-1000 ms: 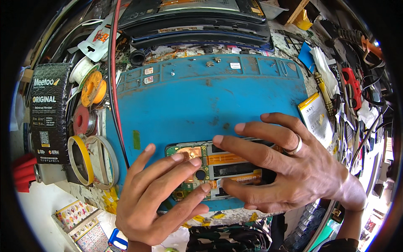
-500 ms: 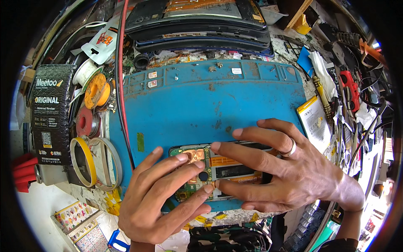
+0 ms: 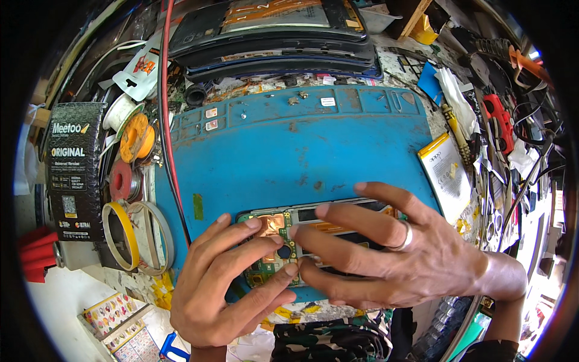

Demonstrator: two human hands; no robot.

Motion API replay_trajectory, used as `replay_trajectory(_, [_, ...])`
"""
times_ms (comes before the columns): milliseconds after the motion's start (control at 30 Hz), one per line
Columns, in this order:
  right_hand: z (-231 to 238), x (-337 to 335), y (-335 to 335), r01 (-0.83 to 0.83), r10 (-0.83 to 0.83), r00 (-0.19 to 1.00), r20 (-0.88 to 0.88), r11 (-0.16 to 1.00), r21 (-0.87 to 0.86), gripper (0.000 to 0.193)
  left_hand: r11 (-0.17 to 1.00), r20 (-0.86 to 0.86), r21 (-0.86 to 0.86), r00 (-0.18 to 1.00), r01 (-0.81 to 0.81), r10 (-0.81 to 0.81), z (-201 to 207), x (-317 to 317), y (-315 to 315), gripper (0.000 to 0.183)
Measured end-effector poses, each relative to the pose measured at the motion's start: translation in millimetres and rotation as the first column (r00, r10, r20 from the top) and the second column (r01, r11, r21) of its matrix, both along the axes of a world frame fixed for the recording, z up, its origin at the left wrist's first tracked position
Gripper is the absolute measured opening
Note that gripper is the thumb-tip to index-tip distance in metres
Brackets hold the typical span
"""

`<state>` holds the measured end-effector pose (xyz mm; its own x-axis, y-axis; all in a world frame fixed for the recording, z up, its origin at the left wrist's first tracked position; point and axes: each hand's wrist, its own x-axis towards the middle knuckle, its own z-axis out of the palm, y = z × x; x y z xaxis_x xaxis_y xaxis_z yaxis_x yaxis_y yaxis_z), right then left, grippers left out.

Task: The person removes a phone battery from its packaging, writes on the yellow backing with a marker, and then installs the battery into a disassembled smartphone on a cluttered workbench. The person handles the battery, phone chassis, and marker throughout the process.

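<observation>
An opened phone (image 3: 307,215) lies on the blue work mat (image 3: 253,160), its inside facing up. At its left end sits a green circuit board (image 3: 272,224) with copper-coloured shielding and a dark round spot. The fingertips of my left hand (image 3: 220,283) rest on the board, fingers stretched and apart. From the right, my right hand (image 3: 392,253), with a ring on one finger, reaches over the phone. Its fingers are spread, with fingertips at the board's right edge. Beneath them an orange flex strip (image 3: 332,227) partly shows; the hand hides much of the phone's right half.
Stacked phones and frames (image 3: 277,45) stand behind the mat. Red and black cables (image 3: 166,120) cross its left side, beside wire spools (image 3: 137,136) and tape rolls (image 3: 120,235). A loose battery (image 3: 445,175) lies right, near tweezers and a red tool (image 3: 498,123).
My right hand has shifted left, its fingertips now closer to my left hand's at the board's edge. The view has moved slightly. My left hand stays on the board.
</observation>
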<state>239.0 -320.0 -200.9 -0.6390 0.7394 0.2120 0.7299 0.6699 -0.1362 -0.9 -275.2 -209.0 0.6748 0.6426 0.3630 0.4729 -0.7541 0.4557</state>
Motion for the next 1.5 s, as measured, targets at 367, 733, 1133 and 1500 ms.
replay_trajectory(367, [-3.3, -3.3, -6.5, 0.040, -0.040, 0.999, 0.005, 0.996, 0.081, 0.034, 0.999, 0.006, -0.004, 0.999, 0.048, -0.048, 3.9, -1.1, 2.9, 0.027])
replay_trajectory(733, [-0.5, -53.2, -60.0, 0.320, -0.367, 0.909, 0.199, 0.919, 0.230, 0.073, 0.998, 0.005, -0.005, 0.998, 0.067, -0.067, 6.0, -1.9, 4.0, 0.023])
replay_trajectory(1133, [-23.2, -79.8, -77.4, 0.507, -0.528, 0.847, 0.064, 0.838, 0.202, 0.064, 0.948, -0.101, -0.040, 0.943, 0.316, -0.318, 19.6, 9.5, 0.1, 0.074])
replay_trajectory(1500, [-8.7, -44.4, -95.6, 0.595, -0.594, 0.791, -0.146, 0.803, -0.039, 0.067, 0.947, -0.286, 0.149, 0.929, 0.284, -0.233, 15.9, 3.8, -12.2, 0.077])
